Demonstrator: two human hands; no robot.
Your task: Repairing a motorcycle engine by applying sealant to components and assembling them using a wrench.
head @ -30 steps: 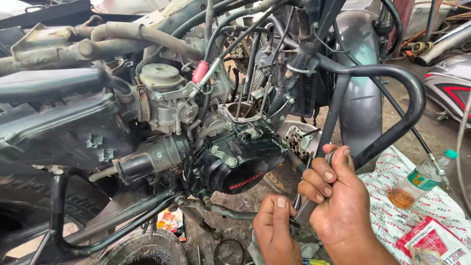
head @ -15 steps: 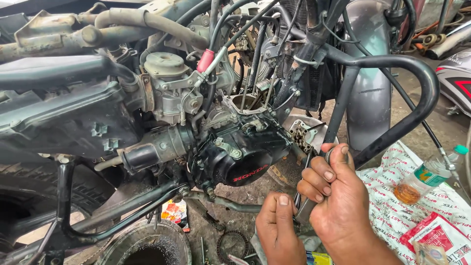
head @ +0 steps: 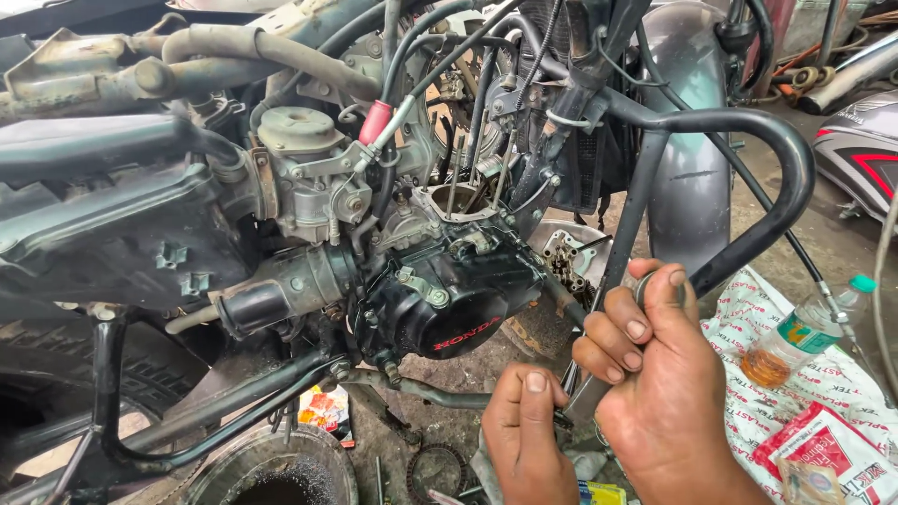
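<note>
Both hands have shifted slightly right under the engine (head: 440, 299): right hand (head: 655, 374) stays clenched on a metal part (head: 587, 397) beside the crash bar (head: 748, 187), left hand (head: 524, 430) pinching its lower end.

Grimy concrete floor (head: 823, 234) in daylight, a printed plastic sack (head: 748, 327) spread beside a dark tyre (head: 56, 383).

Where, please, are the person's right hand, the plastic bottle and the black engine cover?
right hand (head: 655, 374): head view, on the back of the hand.
plastic bottle (head: 795, 339): head view, on its labelled body.
black engine cover (head: 458, 299): head view, on its glossy face.
</note>
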